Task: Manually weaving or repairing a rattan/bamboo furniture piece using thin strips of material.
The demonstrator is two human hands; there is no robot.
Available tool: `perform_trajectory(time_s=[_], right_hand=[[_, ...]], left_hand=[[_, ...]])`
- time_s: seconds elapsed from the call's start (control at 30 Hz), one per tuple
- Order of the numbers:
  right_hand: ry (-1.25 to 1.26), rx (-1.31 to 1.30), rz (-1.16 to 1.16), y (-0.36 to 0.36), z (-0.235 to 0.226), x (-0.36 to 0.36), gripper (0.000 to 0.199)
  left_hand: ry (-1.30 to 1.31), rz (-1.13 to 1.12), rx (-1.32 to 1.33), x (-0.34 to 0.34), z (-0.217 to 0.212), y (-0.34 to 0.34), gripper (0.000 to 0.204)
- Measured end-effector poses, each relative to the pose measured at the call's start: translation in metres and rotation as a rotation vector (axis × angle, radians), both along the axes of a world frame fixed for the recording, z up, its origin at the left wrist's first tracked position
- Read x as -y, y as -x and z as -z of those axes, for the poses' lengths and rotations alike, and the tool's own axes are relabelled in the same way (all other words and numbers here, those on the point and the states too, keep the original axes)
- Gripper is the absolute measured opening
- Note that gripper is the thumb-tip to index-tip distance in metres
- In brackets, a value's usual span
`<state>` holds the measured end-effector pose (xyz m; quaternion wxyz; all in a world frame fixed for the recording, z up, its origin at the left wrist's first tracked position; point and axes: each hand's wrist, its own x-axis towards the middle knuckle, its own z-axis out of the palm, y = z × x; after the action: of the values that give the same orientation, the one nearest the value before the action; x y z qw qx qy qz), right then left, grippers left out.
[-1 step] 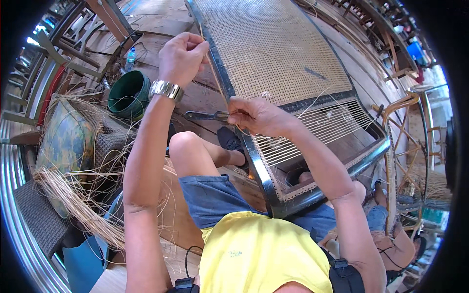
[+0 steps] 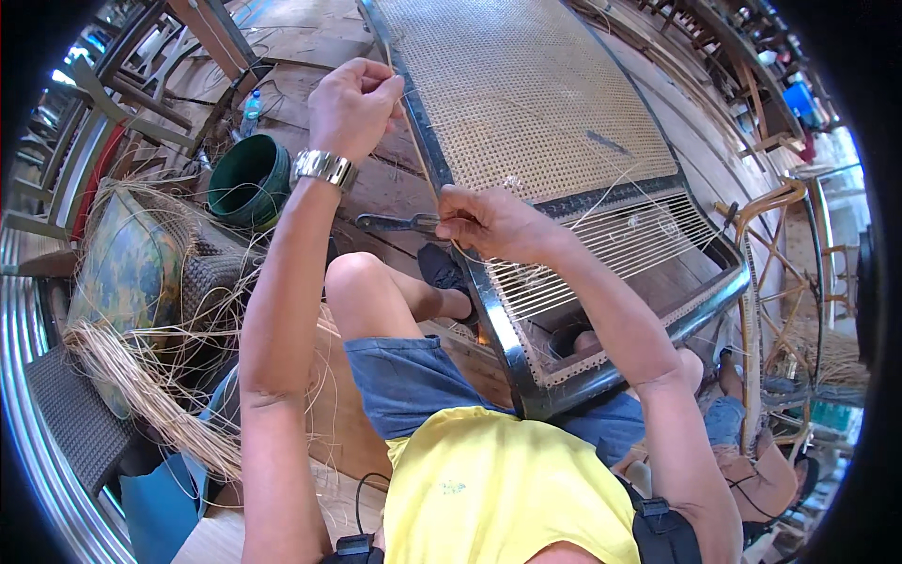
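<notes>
A long dark frame (image 2: 503,329) lies across my lap, its far part filled with woven cane (image 2: 526,103) and its near part strung with loose parallel strands (image 2: 601,254). My left hand (image 2: 352,99), with a metal watch on the wrist, is raised and pinches a thin cane strand (image 2: 420,155) pulled taut. My right hand (image 2: 489,224) pinches the same strand lower down, at the frame's left rail. Both hands are shut on the strand.
A green bucket (image 2: 249,179) and a plastic bottle (image 2: 249,111) stand on the plank floor to my left. A dark metal tool (image 2: 395,223) lies near my knee. Bundles of loose cane (image 2: 141,385) hang over a cushioned seat. A rattan chair frame (image 2: 761,254) stands at right.
</notes>
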<state>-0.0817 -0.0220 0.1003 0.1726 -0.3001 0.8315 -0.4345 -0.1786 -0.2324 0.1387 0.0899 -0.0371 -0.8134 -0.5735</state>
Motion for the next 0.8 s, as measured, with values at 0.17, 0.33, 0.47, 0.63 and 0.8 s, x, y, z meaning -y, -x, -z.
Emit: perform_trajectory(time_s=[0.17, 0.33, 0.47, 0.63, 0.8], right_hand=[[0.095, 0.241, 0.229, 0.005, 0.015, 0.005, 0.019], [0.356, 0.389, 0.449, 0.025, 0.024, -0.005, 0.020], [0.429, 0.360, 0.451, 0.034, 0.031, -0.006, 0.021], [0.432, 0.311, 0.569, 0.040, 0.026, -0.022, 0.021], [0.390, 0.324, 0.547, 0.024, 0.024, -0.025, 0.021]], left_hand=[[0.180, -0.281, -0.409, 0.011, 0.009, -0.031, 0.029], [-0.611, -0.177, 0.417, -0.022, 0.071, -0.134, 0.028], [-1.114, 0.292, 0.683, -0.045, 0.102, -0.150, 0.028], [-0.918, 0.397, 0.702, -0.036, 0.131, -0.149, 0.024], [-0.622, 0.302, 0.603, -0.036, 0.116, -0.139, 0.024]])
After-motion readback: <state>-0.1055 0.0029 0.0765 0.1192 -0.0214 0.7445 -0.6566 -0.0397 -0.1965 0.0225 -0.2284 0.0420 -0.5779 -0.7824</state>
